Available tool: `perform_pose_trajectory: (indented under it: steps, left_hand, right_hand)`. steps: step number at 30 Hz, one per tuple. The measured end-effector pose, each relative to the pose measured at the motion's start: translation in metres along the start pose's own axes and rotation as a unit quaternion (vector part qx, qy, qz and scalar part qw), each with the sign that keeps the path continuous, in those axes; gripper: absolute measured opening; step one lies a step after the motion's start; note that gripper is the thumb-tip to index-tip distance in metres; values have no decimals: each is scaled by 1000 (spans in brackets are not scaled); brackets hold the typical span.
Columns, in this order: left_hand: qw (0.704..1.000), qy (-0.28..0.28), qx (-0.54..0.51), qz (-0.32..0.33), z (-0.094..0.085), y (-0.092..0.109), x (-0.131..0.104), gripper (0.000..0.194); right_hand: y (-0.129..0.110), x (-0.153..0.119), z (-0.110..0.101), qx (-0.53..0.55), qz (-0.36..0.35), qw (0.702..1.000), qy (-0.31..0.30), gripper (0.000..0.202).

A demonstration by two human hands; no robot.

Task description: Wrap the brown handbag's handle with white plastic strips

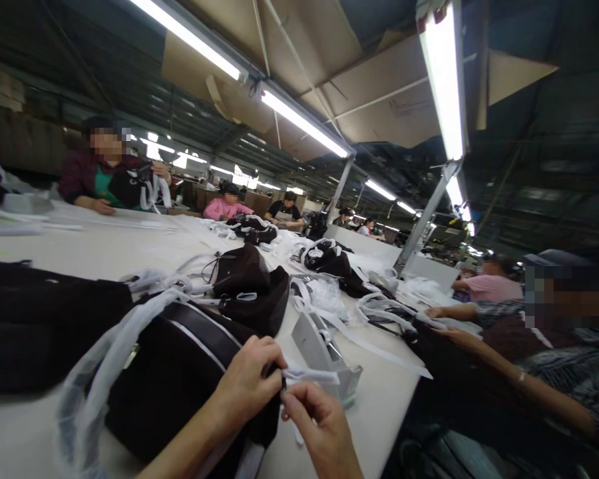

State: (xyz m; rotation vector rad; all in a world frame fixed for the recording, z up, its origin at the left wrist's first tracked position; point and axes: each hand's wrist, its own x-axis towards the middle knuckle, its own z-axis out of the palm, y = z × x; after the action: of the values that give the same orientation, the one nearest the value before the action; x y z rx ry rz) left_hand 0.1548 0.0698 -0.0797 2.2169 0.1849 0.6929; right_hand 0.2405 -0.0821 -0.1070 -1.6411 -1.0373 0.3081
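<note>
Currently, bulky black fabric bag (154, 382), lower left; left hand (254, 372), nearer, pinches small black strip (283, 384) at its right edge; right hand's (324, 424) fingertips pressed together just below, contents hidden.

Glaring tube lights (444, 80) — dim roof (554, 179), slight blur

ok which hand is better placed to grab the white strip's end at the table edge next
Probably the right hand: it sits nearer that end of the white strip. The left hand is farther off, at the black bag, though both hands look busy there.
</note>
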Motion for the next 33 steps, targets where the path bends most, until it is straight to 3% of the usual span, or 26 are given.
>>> perform_pose_trajectory:
  steps: [5, 16, 25, 30, 33]
  left_hand:
    - [1000, 2, -5, -5, 0, -1, 0, 11]
    - [1000, -11, -19, 0, -2, 2, 0, 12]
    - [1000, -10, -26, 4, -7, 10, -1, 15]
    - [1000, -3, -19, -9, -5, 10, -2, 21]
    - [1000, -3, -20, -8, -4, 11, -2, 18]
  right_hand:
    - [19, 14, 18, 36, 3, 997, 65, 35]
    - [14, 15, 29, 29, 35, 983, 179, 41]
    - [23, 16, 35, 42, 33, 982, 180, 40]
    - [29, 10, 29, 48, 14, 991, 126, 38]
    - [30, 8, 22, 16, -5, 989, 145, 40]
